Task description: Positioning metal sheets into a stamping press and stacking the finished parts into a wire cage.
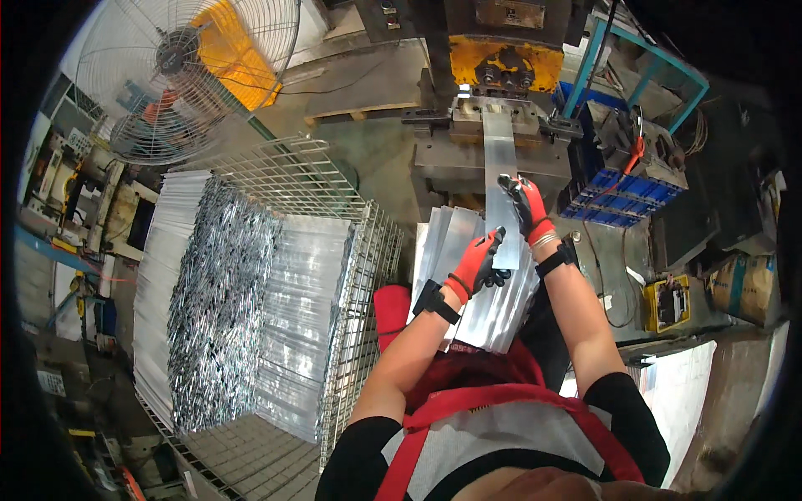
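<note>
**Both hands on one metal strip at the press**

Gloved in red and black, my left hand pinched the near end of a long metal strip, fingers closed on its edge. My right hand gripped the same strip farther up, on its right edge. The strip's far end lay in the press. Beneath my hands sat a stack of metal strips. A wire cage holding more sheet metal stood at my left.
</note>
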A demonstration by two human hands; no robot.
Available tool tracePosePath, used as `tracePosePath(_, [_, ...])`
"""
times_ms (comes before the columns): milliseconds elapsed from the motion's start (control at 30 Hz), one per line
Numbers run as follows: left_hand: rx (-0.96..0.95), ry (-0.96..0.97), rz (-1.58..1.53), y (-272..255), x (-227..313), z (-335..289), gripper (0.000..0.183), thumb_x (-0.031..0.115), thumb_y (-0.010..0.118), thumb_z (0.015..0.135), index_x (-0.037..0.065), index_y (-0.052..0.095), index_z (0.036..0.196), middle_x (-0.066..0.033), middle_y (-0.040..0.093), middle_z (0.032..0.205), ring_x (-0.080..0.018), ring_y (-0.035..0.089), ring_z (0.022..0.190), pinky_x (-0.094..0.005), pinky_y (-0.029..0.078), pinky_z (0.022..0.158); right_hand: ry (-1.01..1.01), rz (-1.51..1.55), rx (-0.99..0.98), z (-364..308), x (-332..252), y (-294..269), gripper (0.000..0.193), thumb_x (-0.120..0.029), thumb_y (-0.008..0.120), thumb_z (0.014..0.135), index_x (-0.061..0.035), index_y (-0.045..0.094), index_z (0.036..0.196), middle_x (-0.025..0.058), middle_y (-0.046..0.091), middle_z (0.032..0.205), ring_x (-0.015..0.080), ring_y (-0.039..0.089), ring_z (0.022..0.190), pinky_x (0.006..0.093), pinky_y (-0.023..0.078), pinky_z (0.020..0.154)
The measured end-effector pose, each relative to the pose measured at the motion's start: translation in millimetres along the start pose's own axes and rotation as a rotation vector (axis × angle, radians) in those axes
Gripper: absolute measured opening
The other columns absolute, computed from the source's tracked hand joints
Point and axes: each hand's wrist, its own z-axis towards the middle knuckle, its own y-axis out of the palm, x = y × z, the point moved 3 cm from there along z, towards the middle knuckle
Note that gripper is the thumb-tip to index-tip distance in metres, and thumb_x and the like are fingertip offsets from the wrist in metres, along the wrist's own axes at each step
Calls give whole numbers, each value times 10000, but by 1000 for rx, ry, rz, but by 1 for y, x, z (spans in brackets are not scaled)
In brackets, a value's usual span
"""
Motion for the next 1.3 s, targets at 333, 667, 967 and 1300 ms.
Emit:
tracePosePath(333, [-68, 49, 63, -10, -1, 9, 334, 384, 505, 885, 97, 548, 1048, -15, 502, 863, -109, 501, 506, -238, 470, 430, 20, 45, 60, 10, 4, -1, 129, -178, 600, 803, -64, 651, 836, -14, 623, 791, 72, 542, 720, 227, 418, 661])
tracePosePath(667, [-20, 93, 18, -2, 12, 22, 245, 370, 524, 860, 144, 550, 767, 55, 409, 642, -70, 432, 484, -266, 416, 389, -15, 38, 93, 32, 11, -19, 173, -186, 590, 806, -50, 663, 884, -13, 633, 814, 83, 552, 727, 232, 422, 677])
tracePosePath(967, [-68, 38, -50, 13, 33, -2, 243, 374, 518, 864, 157, 513, 753, 57, 343, 633, -71, 390, 474, -292, 446, 412, -58, 112, 22, 23, -8, 1, 182, -140, 553, 812, -24, 649, 916, 23, 645, 876, 112, 586, 802, 245, 445, 756])
tracePosePath(1300, [-46, 33, 37, 3, 25, 6, 371, 371, 449, 905, 94, 519, 1142, -6, 498, 1061, -100, 533, 702, -303, 509, 517, 1, 82, 47, 23, -5, 3, 206, -114, 515, 833, -3, 631, 961, 49, 646, 916, 136, 596, 851, 255, 449, 805])
